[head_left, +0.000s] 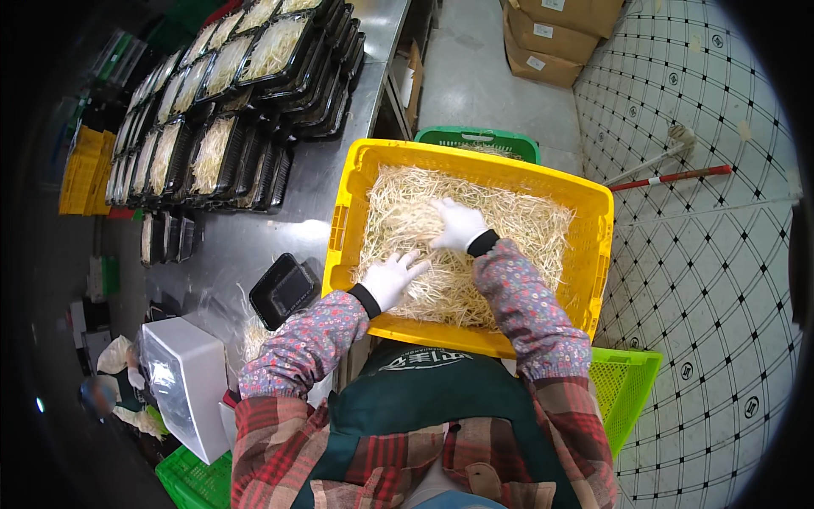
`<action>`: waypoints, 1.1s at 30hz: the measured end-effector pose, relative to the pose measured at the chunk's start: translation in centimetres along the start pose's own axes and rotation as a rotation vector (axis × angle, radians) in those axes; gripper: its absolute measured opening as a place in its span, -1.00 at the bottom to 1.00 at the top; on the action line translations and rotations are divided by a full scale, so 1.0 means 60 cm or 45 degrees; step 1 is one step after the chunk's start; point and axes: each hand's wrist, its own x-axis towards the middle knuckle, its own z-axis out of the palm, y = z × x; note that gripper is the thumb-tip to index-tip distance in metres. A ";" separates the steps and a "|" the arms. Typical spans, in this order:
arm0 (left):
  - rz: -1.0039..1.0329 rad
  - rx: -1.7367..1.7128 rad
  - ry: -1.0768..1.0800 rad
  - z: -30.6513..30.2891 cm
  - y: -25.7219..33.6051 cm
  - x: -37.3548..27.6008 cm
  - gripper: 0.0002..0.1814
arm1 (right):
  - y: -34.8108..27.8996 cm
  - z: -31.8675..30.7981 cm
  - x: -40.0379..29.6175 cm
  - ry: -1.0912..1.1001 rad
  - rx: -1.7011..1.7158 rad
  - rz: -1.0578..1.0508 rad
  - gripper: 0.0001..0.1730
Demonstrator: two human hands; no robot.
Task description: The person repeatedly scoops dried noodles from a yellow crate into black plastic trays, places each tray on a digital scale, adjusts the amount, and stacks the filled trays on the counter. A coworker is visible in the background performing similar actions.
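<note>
In front of me stands a yellow plastic crate [588, 254] full of bean sprouts [528, 219]. My left hand [389, 280], in a white glove, rests on the sprouts near the crate's left front corner, fingers spread. Farther in, my right hand [459, 224], gloved too, lies on a mound of sprouts with its fingers pointing left; whether it grips any cannot be told, as the fingertips are partly among them. Left of the crate, an open black plastic tray [283, 291] sits tilted on the steel table [235, 238], with loose sprouts [255, 337] beside it.
Stacks of sprout-filled black trays [273, 51] cover the table's far left. A white machine [197, 388] stands at near left, with a person [124, 388] beyond. A green crate [528, 146] is behind the yellow one, a lime crate [626, 394] at right. Cardboard boxes [559, 38] stand farther back.
</note>
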 end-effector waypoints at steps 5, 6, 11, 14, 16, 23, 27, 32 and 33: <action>-0.187 -0.424 0.267 0.018 -0.078 0.013 -0.11 | 0.050 0.027 -0.025 0.045 0.010 0.022 0.48; -0.151 -0.349 0.335 0.004 -0.082 0.035 0.03 | 0.062 0.032 -0.030 -0.015 -0.031 0.079 0.56; -0.359 -0.465 -0.068 0.034 -0.094 0.144 0.43 | 0.059 0.056 -0.036 -0.173 -0.055 0.178 0.49; -0.507 -0.358 -0.053 0.087 -0.105 0.173 0.09 | 0.067 0.085 -0.037 -0.013 0.017 0.208 0.06; -0.480 -0.339 0.072 0.096 -0.103 0.160 -0.37 | 0.080 0.086 -0.039 -0.096 0.019 0.248 -0.14; -0.235 -0.322 0.224 0.075 -0.104 0.094 -0.52 | 0.162 -0.014 -0.064 0.227 0.039 0.386 -0.65; -0.141 -0.226 0.230 0.038 -0.061 0.090 -0.29 | 0.065 -0.062 -0.037 0.306 0.172 0.253 -0.59; -0.377 -0.404 0.254 0.037 -0.061 0.052 -0.06 | 0.099 0.037 0.020 -0.364 0.077 0.123 0.18; -0.445 -0.547 0.329 0.053 -0.071 0.025 -0.15 | 0.112 0.033 0.027 -0.385 0.111 0.083 0.17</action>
